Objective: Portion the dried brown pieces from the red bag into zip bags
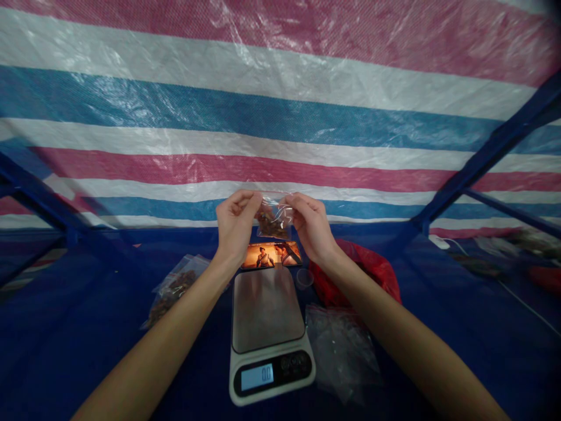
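Note:
Between my two hands hangs a small clear zip bag (274,224) with brown dried bits in its lower part. My left hand (239,225) pinches its top left corner, and my right hand (312,225) pinches the top right. Below them a digital scale (268,313) with a steel plate lies on the blue surface, its display reading 0.0. Just behind the scale a phone (258,256) shows a video. A small clear round cup (305,278) stands by the scale's far right corner.
Filled clear bags (175,286) lie left of the scale, partly behind my left forearm. At right are a red plastic bag (363,269) and a pile of flat clear bags (342,345). Blue metal bars (473,169) and a striped tarp (272,105) rise behind. A white cable (526,304) runs far right.

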A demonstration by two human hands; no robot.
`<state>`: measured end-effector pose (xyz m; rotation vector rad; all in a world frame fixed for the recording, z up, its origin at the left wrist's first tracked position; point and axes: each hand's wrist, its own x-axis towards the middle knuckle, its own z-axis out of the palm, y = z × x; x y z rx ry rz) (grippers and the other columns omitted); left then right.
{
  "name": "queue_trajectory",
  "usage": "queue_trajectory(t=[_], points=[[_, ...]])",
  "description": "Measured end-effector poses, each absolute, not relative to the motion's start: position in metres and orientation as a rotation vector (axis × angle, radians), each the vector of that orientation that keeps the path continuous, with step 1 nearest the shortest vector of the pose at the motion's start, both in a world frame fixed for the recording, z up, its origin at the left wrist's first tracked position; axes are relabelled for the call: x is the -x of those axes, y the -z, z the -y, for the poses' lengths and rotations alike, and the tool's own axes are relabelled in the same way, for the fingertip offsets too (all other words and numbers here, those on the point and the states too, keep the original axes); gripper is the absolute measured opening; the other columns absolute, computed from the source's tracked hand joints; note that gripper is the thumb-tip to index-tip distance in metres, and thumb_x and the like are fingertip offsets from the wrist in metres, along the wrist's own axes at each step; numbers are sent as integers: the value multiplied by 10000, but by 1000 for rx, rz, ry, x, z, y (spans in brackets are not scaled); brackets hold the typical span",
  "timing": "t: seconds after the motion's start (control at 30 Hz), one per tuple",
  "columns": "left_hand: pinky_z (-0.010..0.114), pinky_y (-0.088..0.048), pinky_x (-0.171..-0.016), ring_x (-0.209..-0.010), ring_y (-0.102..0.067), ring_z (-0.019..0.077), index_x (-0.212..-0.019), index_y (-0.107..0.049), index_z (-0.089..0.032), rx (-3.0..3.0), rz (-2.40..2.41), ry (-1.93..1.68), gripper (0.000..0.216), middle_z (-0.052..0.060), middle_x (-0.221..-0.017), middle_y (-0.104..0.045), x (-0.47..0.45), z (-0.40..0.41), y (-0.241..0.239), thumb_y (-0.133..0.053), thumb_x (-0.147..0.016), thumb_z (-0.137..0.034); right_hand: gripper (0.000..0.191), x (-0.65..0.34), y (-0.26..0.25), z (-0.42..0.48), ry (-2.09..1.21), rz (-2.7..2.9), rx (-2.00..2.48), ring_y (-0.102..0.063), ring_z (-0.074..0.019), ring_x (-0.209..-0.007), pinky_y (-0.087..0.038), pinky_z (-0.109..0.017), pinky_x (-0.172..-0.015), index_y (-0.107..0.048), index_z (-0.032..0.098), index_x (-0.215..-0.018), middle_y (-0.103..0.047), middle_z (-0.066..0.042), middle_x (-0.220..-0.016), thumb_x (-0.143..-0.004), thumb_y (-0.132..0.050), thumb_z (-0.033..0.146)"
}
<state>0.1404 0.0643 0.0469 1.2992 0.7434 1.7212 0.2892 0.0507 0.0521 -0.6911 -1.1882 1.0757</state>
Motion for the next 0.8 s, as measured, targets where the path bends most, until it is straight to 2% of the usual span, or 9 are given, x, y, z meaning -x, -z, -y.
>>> queue_trajectory(t=[0.17,0.37,0.6,0.8], points=[[263,-529,-673,-648,-685,130,-816,-734,-198,-1236,-706,-1703,131,-6,-721,-742,-141,-63,-51,-792,-838,-313,177,-285,-51,-50,-1097,1095,651,-517,-141,-656,-440,-288,-618,-718,210,-706,-646,-11,-765,-845,-741,317],[257,-525,-671,-654,-663,123,-798,-727,-198,-1319,-710,-1686,171,-6,-720,-728,-142,-62,-52,-779,-859,-349,267,-282,-45,-49,-1049,1170,670,-471,-136,-642,-408,-281,-624,-647,224,-718,-548,23,-700,-939,-697,366],[242,-539,-677,-689,-674,126,-817,-732,-194,-1402,-643,-1605,197,-8,-759,-748,-147,-59,-51,-836,-835,-360,234,-282,-47,-46,-1070,1177,641,-514,-129,-669,-437,-264,-644,-685,226,-823,-604,31,-752,-908,-779,423],[233,-514,-682,-691,-635,115,-832,-728,-207,-1405,-569,-1556,186,-23,-771,-708,-146,-56,-56,-834,-844,-359,255,-282,-52,-42,-1080,1218,607,-515,-134,-662,-430,-259,-642,-648,229,-804,-591,37,-742,-906,-788,416]])
